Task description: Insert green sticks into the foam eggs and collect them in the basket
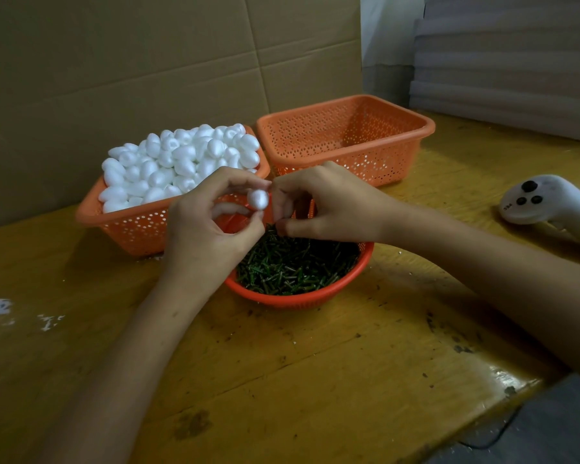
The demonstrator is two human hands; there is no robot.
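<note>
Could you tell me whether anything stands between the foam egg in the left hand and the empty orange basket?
No loose object does. Only the right hand sits beside the foam egg, before the near wall of the empty basket. The left hand could probably lift the egg over it; the top is open.

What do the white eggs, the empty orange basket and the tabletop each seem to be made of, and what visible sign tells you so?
White eggs: probably foam; matte, slightly grainy, white.
Empty orange basket: moulded plastic, smooth with a slight sheen, walls pierced by regular small holes.
Tabletop: likely varnished wood or board; yellow-brown, glossy at the near edge, scuffed and stained.
</note>
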